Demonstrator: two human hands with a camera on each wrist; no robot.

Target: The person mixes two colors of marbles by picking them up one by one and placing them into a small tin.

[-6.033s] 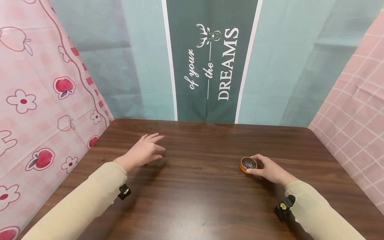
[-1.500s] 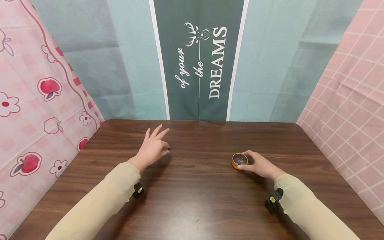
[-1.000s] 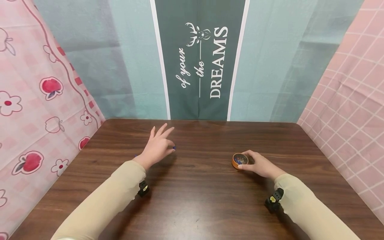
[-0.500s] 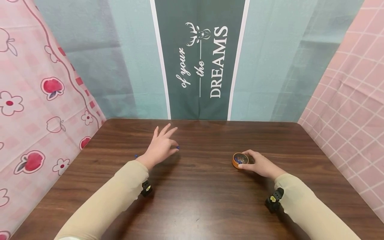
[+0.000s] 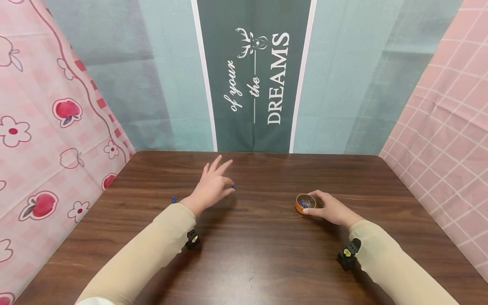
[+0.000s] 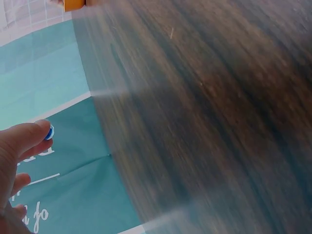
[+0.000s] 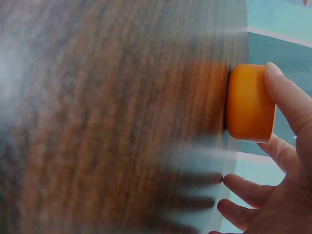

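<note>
My left hand (image 5: 211, 188) is raised over the table, thumb and index finger pinching a small glossy blue piece (image 6: 50, 132). Its other fingers are spread. To the right, my right hand (image 5: 335, 209) holds a low round orange container (image 5: 299, 209) by its side, thumb at the near rim and fingers behind. Several small blue pieces (image 5: 303, 204) lie inside the dark interior. In the right wrist view the orange wall (image 7: 249, 105) stands upright on the tabletop. More small blue pieces (image 5: 173, 199) lie on the table left of my left wrist.
The brown wood-grain table (image 5: 244, 254) reaches to a teal cloth backdrop (image 5: 343, 84) with white lettering. A pink apple-print cloth (image 5: 42, 169) hangs on the left, a pink checked cloth (image 5: 446, 127) on the right. Both wrists carry small black cameras.
My left hand has moved right with the pinched blue piece, uncovering the blue pieces behind its wrist. My right hand keeps its hold on the orange container, nearly still over the last second.
</note>
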